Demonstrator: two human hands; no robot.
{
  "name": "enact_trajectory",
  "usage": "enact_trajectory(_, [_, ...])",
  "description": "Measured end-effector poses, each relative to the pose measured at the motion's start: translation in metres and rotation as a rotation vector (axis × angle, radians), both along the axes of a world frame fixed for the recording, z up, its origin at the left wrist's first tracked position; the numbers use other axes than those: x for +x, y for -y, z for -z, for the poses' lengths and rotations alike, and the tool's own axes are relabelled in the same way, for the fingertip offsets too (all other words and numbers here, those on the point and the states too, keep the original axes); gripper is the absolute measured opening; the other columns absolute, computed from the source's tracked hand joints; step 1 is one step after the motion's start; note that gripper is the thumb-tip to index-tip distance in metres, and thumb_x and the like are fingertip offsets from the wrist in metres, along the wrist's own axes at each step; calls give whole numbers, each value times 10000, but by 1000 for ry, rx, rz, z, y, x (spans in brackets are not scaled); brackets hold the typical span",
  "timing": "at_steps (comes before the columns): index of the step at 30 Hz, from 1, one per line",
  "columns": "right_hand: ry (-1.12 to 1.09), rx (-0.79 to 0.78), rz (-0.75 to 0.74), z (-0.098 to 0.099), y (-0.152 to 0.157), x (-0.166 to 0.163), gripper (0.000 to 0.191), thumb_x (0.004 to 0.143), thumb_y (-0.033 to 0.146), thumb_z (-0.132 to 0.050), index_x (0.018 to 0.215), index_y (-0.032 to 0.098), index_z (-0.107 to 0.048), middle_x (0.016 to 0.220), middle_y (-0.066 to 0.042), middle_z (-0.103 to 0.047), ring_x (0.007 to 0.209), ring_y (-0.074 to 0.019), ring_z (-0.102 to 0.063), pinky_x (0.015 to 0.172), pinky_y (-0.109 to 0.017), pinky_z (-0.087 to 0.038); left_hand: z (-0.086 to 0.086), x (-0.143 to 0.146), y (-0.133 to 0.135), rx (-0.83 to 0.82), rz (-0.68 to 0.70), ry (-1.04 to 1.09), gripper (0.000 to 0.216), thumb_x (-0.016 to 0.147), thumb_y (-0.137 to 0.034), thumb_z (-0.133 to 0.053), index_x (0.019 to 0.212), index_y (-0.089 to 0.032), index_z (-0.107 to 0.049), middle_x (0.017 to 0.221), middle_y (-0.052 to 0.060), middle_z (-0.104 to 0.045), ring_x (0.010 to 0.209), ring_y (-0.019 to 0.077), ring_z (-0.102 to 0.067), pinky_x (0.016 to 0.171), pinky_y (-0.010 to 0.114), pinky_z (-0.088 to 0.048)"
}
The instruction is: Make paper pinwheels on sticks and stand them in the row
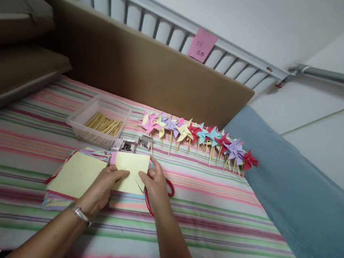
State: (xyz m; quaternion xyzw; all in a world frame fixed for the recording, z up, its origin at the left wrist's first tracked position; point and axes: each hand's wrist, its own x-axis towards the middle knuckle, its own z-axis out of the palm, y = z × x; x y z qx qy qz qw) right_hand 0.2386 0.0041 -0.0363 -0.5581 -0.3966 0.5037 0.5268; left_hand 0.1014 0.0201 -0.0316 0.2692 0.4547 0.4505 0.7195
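Note:
Between my two hands is a square of pale yellow paper [132, 163] with a slit running in from its lower right corner. My left hand [105, 185] pinches its left side, thumb on top. My right hand [155, 184] grips the right side, thumb on the face and fingers behind the edge. Red-handled scissors [170, 187] lie partly hidden under my right hand. Left of my left hand sits a stack of coloured paper squares [78, 174], a yellow one uppermost. Pink paper shows just behind the held sheet.
A clear plastic box [77, 123] holds several wooden sticks [105, 124]. Small open boxes of metal fasteners [127, 146] stand beside it. Finished paper pinwheels [185, 130] lie in a row at the back right. A brown board [152, 78] leans behind the striped tablecloth [213, 202].

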Motion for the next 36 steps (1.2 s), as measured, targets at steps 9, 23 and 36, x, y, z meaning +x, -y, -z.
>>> enact_trajectory(9, [798, 617, -83, -9, 17, 0, 233, 824, 138, -571, 984, 263, -683, 1050, -75, -616, 1025, -222, -538, 891, -395, -438, -9, -36, -19, 71, -131, 19, 118, 537, -175, -745, 635, -116, -717, 602, 75, -703, 543, 179, -607, 556, 254, -471])
enact_trajectory(23, [620, 349, -134, -7, 13, -5, 104, 776, 172, -628, 763, 216, -721, 1442, -87, -378, 1371, -288, -243, 1094, -481, -208, 1, -22, -10, 76, 17, -18, 215, 571, -178, -708, 773, -106, -709, 660, 57, -713, 556, 160, -615, 534, 232, -454])
enact_trajectory(36, [581, 249, -20, -8, 10, -10, 91, 685, 133, -684, 632, 203, -661, 1038, -65, -603, 1081, -263, -512, 974, -394, -348, -2, -9, -3, 26, 65, -183, 152, 517, -216, -737, 615, -131, -659, 530, 0, -644, 463, 119, -534, 450, 206, -358])
